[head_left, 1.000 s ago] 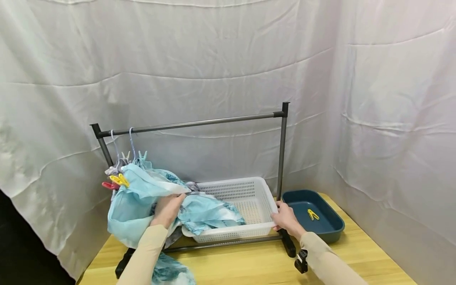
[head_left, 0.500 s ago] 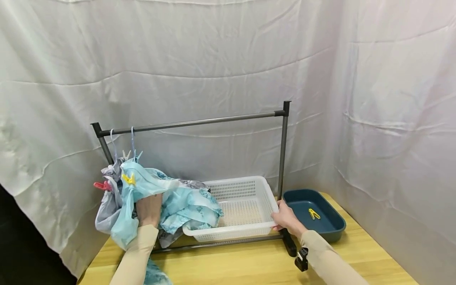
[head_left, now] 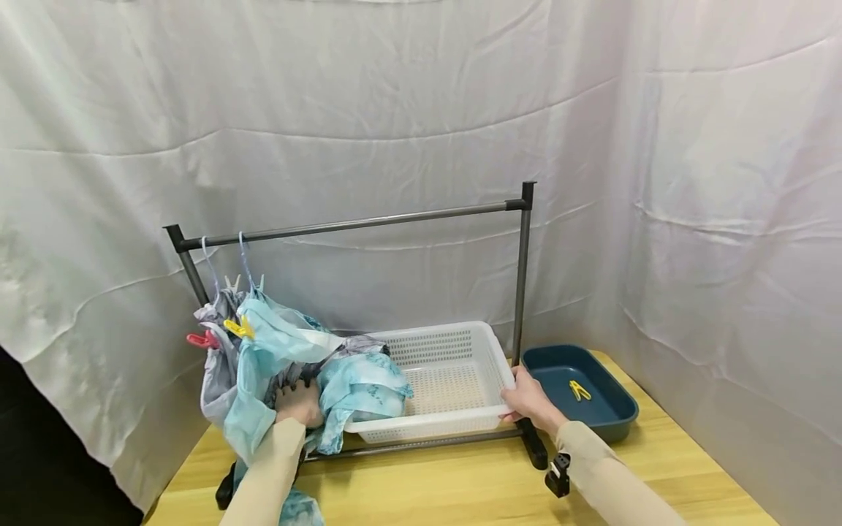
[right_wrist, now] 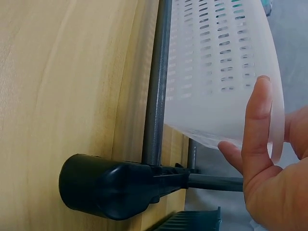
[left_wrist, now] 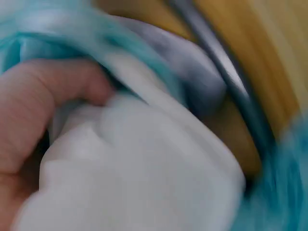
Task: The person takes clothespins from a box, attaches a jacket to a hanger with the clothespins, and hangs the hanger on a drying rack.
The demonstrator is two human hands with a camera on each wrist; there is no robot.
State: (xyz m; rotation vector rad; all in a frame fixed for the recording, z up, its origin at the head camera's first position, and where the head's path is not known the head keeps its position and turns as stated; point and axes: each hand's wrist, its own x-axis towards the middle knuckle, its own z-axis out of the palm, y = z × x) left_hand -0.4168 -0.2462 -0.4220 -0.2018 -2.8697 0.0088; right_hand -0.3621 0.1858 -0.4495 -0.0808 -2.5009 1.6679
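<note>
At the lower left of the head view, my left hand (head_left: 299, 404) is in among hanging cloth, fingers bent into grey and light blue fabric (head_left: 362, 380). The blurred left wrist view shows its bent thumb (left_wrist: 72, 84) against white cloth (left_wrist: 139, 159) with teal beside it; the other fingers are hidden there. My right hand (head_left: 529, 400) grips the right end of a white perforated plastic basket (head_left: 490, 358). In the right wrist view, fingers (right_wrist: 258, 115) lie along the outside of the basket wall (right_wrist: 211, 110). Some blue cloth lies over the basket's left end.
A dark metal clothes rack (head_left: 368, 223) stands over the basket, with two hangers (head_left: 245, 259) at its left. Yellow (head_left: 239, 326) and red (head_left: 202, 339) clothespins are on the garments. A dark blue tray (head_left: 612, 424) with a yellow clothespin (head_left: 579, 390) sits right on the wooden table (head_left: 408, 489).
My left hand has let the raised light blue cloth drop, moved left, then lower and slightly right among the fabric. Cloth in the basket has shifted left. The right hand keeps its grip.
</note>
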